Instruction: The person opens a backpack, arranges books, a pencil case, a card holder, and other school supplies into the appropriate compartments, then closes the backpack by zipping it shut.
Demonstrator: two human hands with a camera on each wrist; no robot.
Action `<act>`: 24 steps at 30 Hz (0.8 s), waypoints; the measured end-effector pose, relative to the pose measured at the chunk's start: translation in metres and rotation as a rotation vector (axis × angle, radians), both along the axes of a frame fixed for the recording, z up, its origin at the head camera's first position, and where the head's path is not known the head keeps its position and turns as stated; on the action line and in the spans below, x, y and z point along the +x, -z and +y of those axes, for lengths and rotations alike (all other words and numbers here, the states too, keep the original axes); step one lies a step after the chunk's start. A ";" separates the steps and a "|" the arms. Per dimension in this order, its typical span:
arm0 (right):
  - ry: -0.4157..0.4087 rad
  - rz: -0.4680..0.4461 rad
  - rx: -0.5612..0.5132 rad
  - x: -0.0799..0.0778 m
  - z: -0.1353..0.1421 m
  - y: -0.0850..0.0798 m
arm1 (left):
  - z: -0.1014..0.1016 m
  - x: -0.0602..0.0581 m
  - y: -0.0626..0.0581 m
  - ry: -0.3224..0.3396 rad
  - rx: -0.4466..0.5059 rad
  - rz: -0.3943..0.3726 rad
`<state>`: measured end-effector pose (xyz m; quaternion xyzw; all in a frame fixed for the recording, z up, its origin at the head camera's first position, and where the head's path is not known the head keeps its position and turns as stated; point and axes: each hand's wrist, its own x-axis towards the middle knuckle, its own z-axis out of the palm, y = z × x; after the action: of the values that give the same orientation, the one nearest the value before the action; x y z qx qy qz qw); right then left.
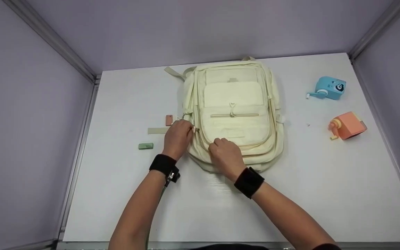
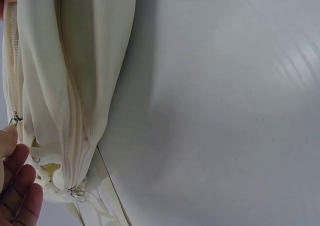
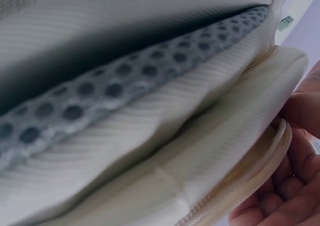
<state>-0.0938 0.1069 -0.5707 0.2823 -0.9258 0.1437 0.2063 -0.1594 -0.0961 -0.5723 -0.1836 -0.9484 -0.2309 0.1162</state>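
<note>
A cream backpack [image 1: 236,93] lies front side up on the white table. At its left side my left hand [image 1: 178,137] pinches a zipper pull [image 2: 16,119] between thumb and finger. My right hand [image 1: 226,154] grips the bag's lower left front edge. In the right wrist view, its fingers [image 3: 300,186] curl round the edge of a partly open zipped compartment [image 3: 260,161]. A padded panel with dark holes [image 3: 115,88] shows between other layers of the bag in that view.
Left of the bag lie a pink block [image 1: 169,120], a green block [image 1: 146,146] and a flat strap [image 1: 157,131]. To the right stand a blue hand-crank sharpener [image 1: 330,88] and an orange one [image 1: 349,125]. Panels enclose the table's back and sides.
</note>
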 end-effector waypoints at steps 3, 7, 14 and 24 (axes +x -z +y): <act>-0.005 -0.045 -0.003 -0.001 -0.001 -0.002 | -0.001 0.001 0.000 -0.004 -0.001 0.001; -0.021 -0.095 -0.011 -0.005 -0.005 -0.008 | 0.000 0.001 -0.002 -0.019 -0.013 -0.026; 0.038 -0.219 0.060 -0.025 -0.023 -0.028 | 0.001 0.001 -0.003 -0.038 -0.014 -0.052; 0.131 -0.374 0.189 -0.044 -0.041 -0.035 | -0.001 0.003 0.000 -0.026 0.013 -0.048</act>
<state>-0.1380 0.0654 -0.5361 0.2082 -0.9736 0.0924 0.0124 -0.1565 -0.0975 -0.5722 -0.1651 -0.9517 -0.2398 0.0974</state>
